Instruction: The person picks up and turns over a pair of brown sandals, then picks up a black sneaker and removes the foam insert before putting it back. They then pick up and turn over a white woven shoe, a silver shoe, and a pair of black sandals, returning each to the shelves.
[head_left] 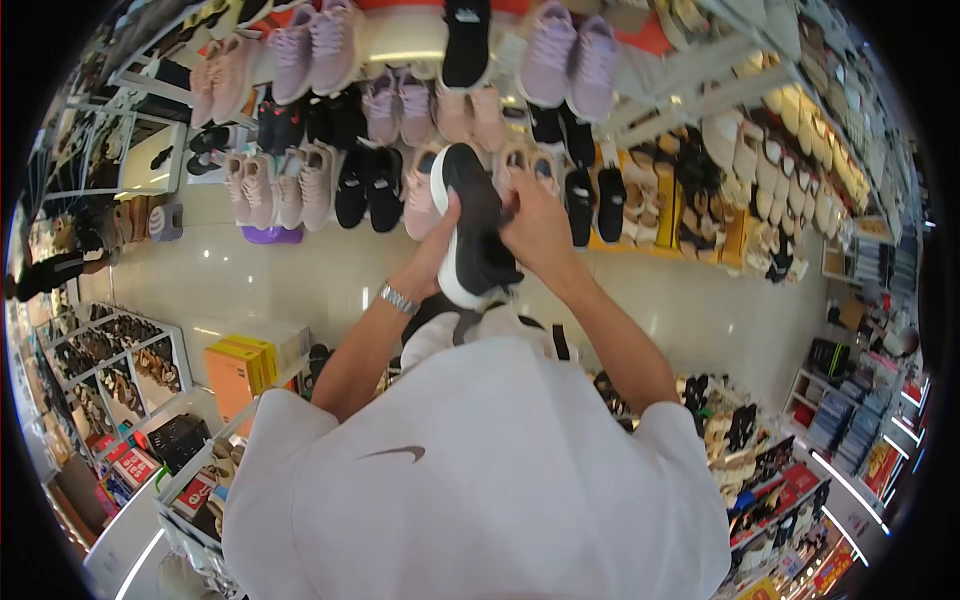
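Just past the white shirt (480, 460), a black shoe (470, 215) with a white sole is held up in front of the chest. The left hand (437, 250) grips its sole edge; the right hand (535, 220) bends fingers against the upper, but whether they grip I cannot tell. Bare floor (240, 262) opens on both sides, bounded near left by orange boxes (228, 375), beyond by rows of paired shoes (257, 195).

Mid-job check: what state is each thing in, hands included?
Black shoe: held up in front of the body, tilted.
Left hand: gripping the shoe along its white sole.
Right hand: at the shoe's dark side, fingertips partly hidden.
Wristwatch: worn on the left wrist.
Lilac sneakers at upper right: laced, side by side.
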